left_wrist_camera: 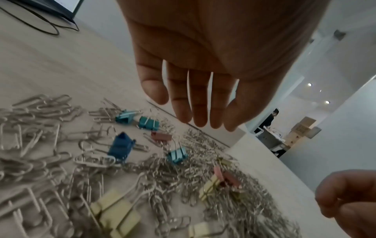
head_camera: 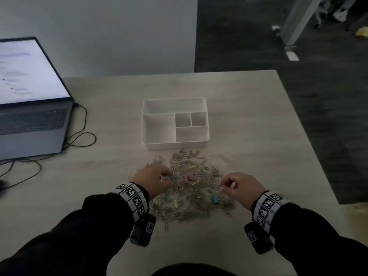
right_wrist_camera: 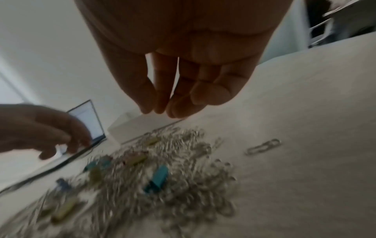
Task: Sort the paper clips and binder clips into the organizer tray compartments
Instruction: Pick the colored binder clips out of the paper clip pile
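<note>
Taken from the heap of paper clips (head_camera: 189,188) as landmark, the scene is laid out on a pale table (head_camera: 249,136). At the heap's left edge the left hand (head_camera: 154,179) is held just above the clips; in the left wrist view its fingers (left_wrist_camera: 195,99) are seen straight, held close together and pointing down, with nothing gripped. At the heap's right edge the right hand (head_camera: 241,185) is poised with thumb and fingertips (right_wrist_camera: 156,103) drawn together; whether a clip is pinched between them cannot be told, as that view is blurred. Coloured binder clips (left_wrist_camera: 121,147) in blue, teal, pink and yellow are scattered through the heap. A single stray clip (right_wrist_camera: 263,147) lies apart on the heap's right side. Just beyond the heap stands the white organizer tray (head_camera: 175,145), and nothing can be seen in any of its compartments. Further off to the left, an open laptop (head_camera: 31,96) with its cable is seen.

The sorting is judged to be at its start: a first pick is in hand. Next, one kind must be separated cleanly from the tangle and carried over the tray wall.
</note>
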`<state>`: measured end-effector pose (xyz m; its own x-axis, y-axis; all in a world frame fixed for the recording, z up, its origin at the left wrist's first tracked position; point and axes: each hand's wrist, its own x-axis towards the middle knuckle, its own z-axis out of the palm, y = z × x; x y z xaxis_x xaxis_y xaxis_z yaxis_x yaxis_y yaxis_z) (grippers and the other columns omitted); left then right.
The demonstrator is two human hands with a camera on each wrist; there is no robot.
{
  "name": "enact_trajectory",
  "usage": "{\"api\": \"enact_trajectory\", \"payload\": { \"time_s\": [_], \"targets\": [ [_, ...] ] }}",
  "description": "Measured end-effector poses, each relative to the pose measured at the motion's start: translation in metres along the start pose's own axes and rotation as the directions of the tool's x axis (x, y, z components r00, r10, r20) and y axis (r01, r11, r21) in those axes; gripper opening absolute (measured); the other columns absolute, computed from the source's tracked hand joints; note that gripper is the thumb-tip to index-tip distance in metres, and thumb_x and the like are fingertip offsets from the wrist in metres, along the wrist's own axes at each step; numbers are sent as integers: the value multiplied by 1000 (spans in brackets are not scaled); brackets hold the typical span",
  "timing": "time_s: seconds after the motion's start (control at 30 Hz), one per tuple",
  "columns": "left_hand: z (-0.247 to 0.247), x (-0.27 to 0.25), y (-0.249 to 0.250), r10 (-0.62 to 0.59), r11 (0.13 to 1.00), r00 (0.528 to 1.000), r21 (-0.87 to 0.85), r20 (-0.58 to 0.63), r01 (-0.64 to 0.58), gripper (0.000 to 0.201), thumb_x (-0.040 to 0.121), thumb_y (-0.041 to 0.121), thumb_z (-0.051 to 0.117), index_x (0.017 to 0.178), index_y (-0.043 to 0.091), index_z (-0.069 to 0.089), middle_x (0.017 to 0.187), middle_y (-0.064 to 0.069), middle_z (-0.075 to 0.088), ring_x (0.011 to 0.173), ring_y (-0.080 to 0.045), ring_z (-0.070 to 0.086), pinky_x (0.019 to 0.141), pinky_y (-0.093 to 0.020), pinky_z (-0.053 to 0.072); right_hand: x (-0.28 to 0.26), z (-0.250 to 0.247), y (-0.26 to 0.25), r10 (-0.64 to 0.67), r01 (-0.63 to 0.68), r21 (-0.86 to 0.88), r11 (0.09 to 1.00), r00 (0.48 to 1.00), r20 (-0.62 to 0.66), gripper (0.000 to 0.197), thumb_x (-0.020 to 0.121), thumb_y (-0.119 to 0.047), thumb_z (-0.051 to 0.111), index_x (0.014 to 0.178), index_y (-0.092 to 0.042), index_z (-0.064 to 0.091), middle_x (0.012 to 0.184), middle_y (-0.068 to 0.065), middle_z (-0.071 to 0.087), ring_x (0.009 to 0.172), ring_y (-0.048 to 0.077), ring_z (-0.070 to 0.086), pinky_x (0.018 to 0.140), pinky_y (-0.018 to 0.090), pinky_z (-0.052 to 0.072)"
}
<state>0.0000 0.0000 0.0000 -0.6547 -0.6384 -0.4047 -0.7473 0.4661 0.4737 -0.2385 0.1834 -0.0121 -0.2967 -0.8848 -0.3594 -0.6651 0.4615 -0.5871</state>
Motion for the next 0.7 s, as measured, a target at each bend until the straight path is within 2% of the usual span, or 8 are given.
{"api": "enact_trajectory", "payload": {
  "time_s": [0.13,0.2,0.27,0.37,0.47,0.57,0.63,0.7],
  "targets": [
    [16,7,7,-17,990,997,142,79,6,24,84,43,59,104,32,65,104,8,56,90,-12,56,79,-25,45,15,11,8,-66,120,-199,973,964,258,23,83,-38,66,99,-22,66,92,-8,54,80,8,49,76,22,42],
    [23,9,8,-16,986,992,168,123,-5,28,83,46,59,107,32,63,104,7,53,95,-14,56,83,-27,46,22,17,10,-73,154,-222,963,939,336,26,81,-41,65,101,-25,65,97,-6,57,89,12,53,83,29,48],
    [27,11,8,-6,977,988,210,157,-28,30,80,51,60,105,34,62,99,9,50,95,-14,54,85,-30,48,26,21,11,-52,159,-250,955,921,386,25,81,-41,62,102,-27,64,99,-6,59,93,15,56,84,32,49],
    [32,15,8,28,967,984,245,177,-72,33,78,54,58,104,35,62,96,11,53,96,-14,54,88,-36,50,29,23,9,-45,144,-241,960,926,375,21,84,-37,61,102,-27,65,95,-8,61,92,15,59,82,29,49],
    [34,18,7,91,967,981,222,169,-127,31,82,49,58,109,34,62,106,10,60,102,-13,54,87,-26,44,30,26,9,-55,118,-189,975,950,309,17,84,-29,61,98,-25,69,99,-6,70,92,14,63,83,28,51],
    [38,21,5,153,963,975,196,161,-183,23,88,39,56,107,30,64,109,9,62,104,-13,55,82,-23,39,33,24,8,-40,64,-86,994,964,264,9,84,-22,63,89,-24,70,90,-6,70,84,12,64,79,28,52],
    [39,22,3,174,963,974,179,148,-200,23,89,38,53,109,31,65,111,9,61,105,-12,55,81,-22,37,35,21,3,-24,28,-17,999,978,207,8,85,-19,63,87,-26,67,84,-10,65,75,3,59,71,19,49],
    [37,23,-1,172,973,974,126,147,-191,25,89,40,54,110,34,65,111,9,60,104,-12,54,84,-23,39,38,20,-1,11,-21,79,997,993,121,15,86,-17,62,94,-28,66,83,-12,63,71,-2,55,65,10,43]
  ]
}}
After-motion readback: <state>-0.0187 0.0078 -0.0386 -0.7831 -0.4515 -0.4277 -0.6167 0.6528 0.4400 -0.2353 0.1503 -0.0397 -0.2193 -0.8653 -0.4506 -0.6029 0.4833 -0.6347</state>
